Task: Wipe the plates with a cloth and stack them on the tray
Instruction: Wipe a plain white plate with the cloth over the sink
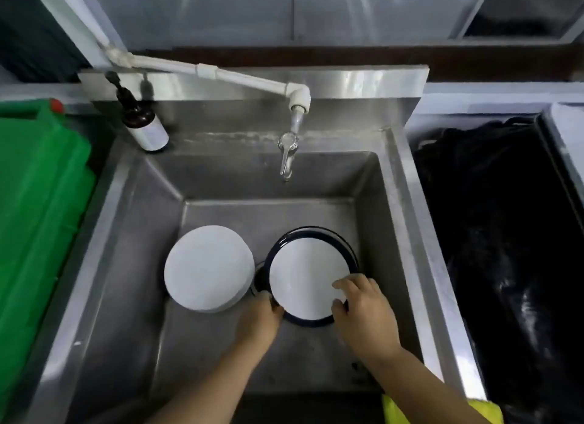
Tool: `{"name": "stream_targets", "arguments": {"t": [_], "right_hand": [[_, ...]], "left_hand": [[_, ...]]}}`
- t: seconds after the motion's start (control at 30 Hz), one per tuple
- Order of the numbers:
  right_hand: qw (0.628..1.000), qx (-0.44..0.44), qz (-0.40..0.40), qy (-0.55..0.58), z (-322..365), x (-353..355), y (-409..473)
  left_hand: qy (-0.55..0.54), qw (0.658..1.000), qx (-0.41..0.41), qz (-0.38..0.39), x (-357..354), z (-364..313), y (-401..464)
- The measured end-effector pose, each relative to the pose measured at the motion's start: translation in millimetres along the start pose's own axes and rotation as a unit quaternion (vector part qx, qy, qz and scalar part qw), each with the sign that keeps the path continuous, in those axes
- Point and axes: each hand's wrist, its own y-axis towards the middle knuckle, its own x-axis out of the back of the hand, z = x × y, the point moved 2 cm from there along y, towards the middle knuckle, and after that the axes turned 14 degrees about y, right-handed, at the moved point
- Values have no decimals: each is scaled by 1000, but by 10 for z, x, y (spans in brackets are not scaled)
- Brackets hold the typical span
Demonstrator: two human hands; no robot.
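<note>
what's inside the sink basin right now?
In the sink: a stack of plain white plates and, beside it, dark-rimmed plates gripped by the left hand and right hand. Plate count and the floor beneath are covered.

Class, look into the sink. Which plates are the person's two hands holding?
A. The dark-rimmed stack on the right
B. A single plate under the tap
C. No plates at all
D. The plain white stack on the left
A. The left hand and right hand both grip the near edge of the dark-rimmed stack, while the white stack beside it in the sink lies untouched.
</note>
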Motion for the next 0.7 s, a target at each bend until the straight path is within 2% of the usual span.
{"name": "stream_targets", "arguments": {"t": [0.07,0.2,0.37,0.7], "right_hand": [[999,-19,-18,34,-144,-84,129],[997,-50,13,51,-397,-278,293],[996,-59,26,55,-622,-414,374],[995,-64,61,51,-711,-550,386]], "left_hand": [[-63,997,38,8,-166,15,177],[-124,987,104,-3,-376,13,428],[-228,953,199,-3,-511,59,566],[-286,928,238,-17,-578,-19,609]]}}
